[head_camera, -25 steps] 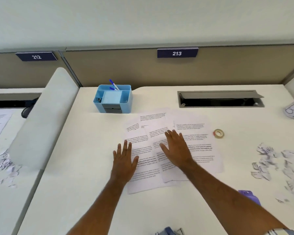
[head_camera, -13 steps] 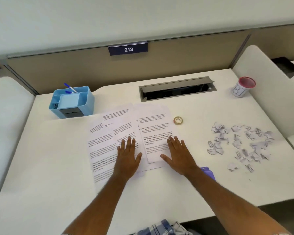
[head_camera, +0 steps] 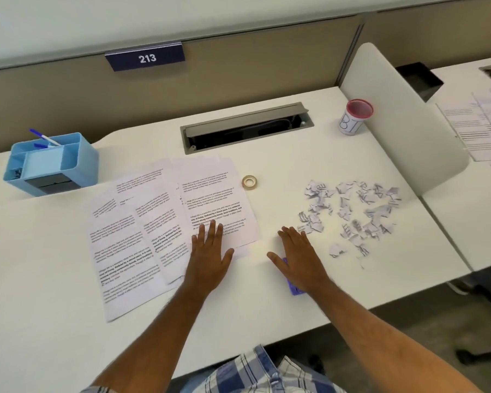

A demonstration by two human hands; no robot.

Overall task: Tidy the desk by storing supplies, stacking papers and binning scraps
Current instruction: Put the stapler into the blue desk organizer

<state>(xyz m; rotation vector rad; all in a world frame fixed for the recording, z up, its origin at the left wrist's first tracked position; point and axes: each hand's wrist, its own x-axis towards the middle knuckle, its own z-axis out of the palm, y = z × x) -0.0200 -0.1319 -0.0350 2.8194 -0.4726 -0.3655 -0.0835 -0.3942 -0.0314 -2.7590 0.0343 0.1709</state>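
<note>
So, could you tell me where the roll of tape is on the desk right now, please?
In the head view the roll of tape lies flat mid-desk, just right of the printed sheets, in front of the open cable tray.

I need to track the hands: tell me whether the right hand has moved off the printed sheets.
Yes. The right hand slid rightward off the sheets, toward the paper scraps.

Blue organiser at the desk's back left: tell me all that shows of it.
The organiser is a light blue box with rounded corners, plastic by its look, split into open-topped compartments. A dark grey drawer front sits low on its near face. Two pens with blue caps lean out of a back compartment; small dark items lie in the left one. It stands upright on the white desk, apart from the papers and both hands.
</note>
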